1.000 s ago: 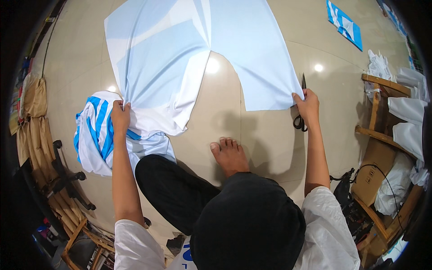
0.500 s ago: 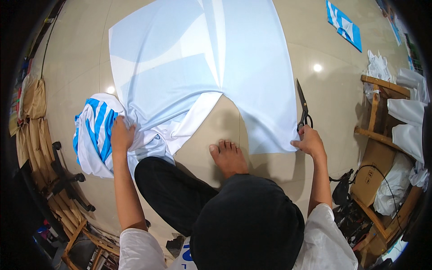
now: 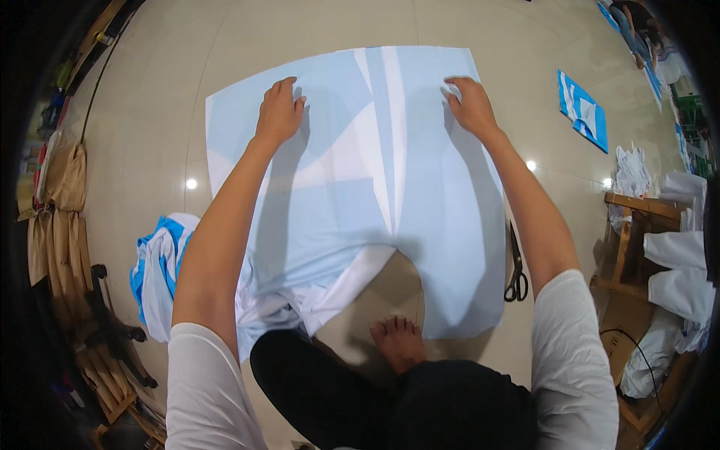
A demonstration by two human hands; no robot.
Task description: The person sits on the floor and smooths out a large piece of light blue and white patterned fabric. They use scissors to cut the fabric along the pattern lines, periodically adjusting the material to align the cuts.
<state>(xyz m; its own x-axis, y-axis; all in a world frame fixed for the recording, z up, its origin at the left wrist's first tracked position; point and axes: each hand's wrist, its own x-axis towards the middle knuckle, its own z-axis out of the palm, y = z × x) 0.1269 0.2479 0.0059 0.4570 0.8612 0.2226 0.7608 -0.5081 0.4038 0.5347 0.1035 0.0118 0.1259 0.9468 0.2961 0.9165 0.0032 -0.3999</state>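
Observation:
A large piece of light blue and white fabric [image 3: 465, 217] lies spread on the tiled floor in front of me, its near left part bunched by my bent leg. My left hand [image 3: 281, 114] hovers over the fabric's far left part, fingers bent and thumb apart, holding nothing. Over the far right part hangs my right hand [image 3: 472, 109], also with nothing between thumb and fingers. Both cast shadows on the cloth. Black-handled scissors [image 3: 516, 274] lie beside the fabric's right edge. My bare foot [image 3: 397, 341] rests on the floor near its inner curve.
A crumpled blue and white striped cloth [image 3: 159, 274] lies at the left. Farther right is a folded blue and white piece [image 3: 581, 112]. A wooden frame [image 3: 637, 206] with white cloth stands at right, brown fabric [image 3: 66, 247] hangs at left. Another person [image 3: 634, 26] sits far right.
Both hands have let go of the near parts and moved far forward over the fabric. The far edge now shows, and the striped cloth lies apart from my left hand.

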